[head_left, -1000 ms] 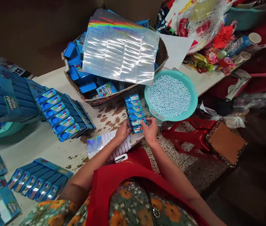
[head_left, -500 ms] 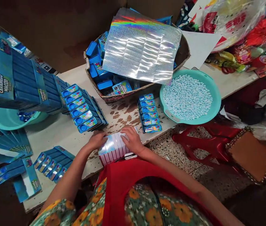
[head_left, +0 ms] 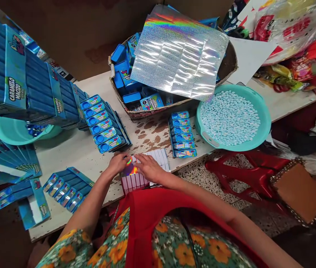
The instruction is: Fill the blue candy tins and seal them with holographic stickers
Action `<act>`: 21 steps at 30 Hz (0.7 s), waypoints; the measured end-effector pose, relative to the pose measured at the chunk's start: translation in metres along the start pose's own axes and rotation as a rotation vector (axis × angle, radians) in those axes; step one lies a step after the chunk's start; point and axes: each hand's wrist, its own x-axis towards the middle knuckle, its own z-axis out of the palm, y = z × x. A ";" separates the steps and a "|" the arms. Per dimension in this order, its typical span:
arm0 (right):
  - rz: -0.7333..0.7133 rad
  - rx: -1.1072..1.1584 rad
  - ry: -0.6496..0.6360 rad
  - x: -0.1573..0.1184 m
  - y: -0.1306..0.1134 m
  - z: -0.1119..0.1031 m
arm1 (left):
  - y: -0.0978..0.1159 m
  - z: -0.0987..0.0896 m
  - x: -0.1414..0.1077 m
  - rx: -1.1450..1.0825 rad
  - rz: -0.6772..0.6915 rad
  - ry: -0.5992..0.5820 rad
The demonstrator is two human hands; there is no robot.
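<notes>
A holographic sticker sheet [head_left: 159,158] lies at the table's front edge, against the red apron. Its bent-over part shows a rainbow glare, and its near part is white with dark red lines. My left hand [head_left: 118,163] pinches the sheet at its left side. My right hand [head_left: 148,168] reaches across it, fingers bent onto the shiny part near the left fingertips; the fingertips are partly hidden. To the right stands a row of blue candy boxes [head_left: 182,128], the nearer ones bearing shiny stickers. A second group of blue candy boxes [head_left: 106,126] sits to the left, beyond my left hand.
Behind, a cardboard box [head_left: 147,114] holds blue boxes under a large holographic sheet [head_left: 179,56]. A turquoise basin [head_left: 265,119] of pale candies stands right. Tall stacks of blue packs [head_left: 15,74] and stickered boxes [head_left: 63,191] are left. A red stool [head_left: 230,171] stands right.
The sheet has been turned or bent, so its gridded part now shows to the right of my right hand. My right hand has moved left, closer to my left hand. The view has shifted slightly.
</notes>
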 end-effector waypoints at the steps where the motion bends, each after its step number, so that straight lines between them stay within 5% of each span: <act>1: 0.005 0.034 0.005 -0.001 0.000 -0.002 | 0.001 0.000 0.001 0.024 -0.019 0.006; 5: 0.226 0.308 0.136 -0.002 0.001 -0.016 | 0.014 0.006 -0.003 0.103 0.007 0.162; 8: 0.436 0.584 0.334 -0.009 0.006 -0.036 | 0.032 0.014 -0.013 -0.129 0.227 0.283; 14: 0.636 0.780 0.572 -0.035 0.024 -0.066 | 0.087 0.025 -0.013 -0.603 0.394 -0.147; 21: 0.841 0.300 0.927 -0.062 0.076 -0.083 | 0.156 0.024 0.038 -0.686 0.521 -0.224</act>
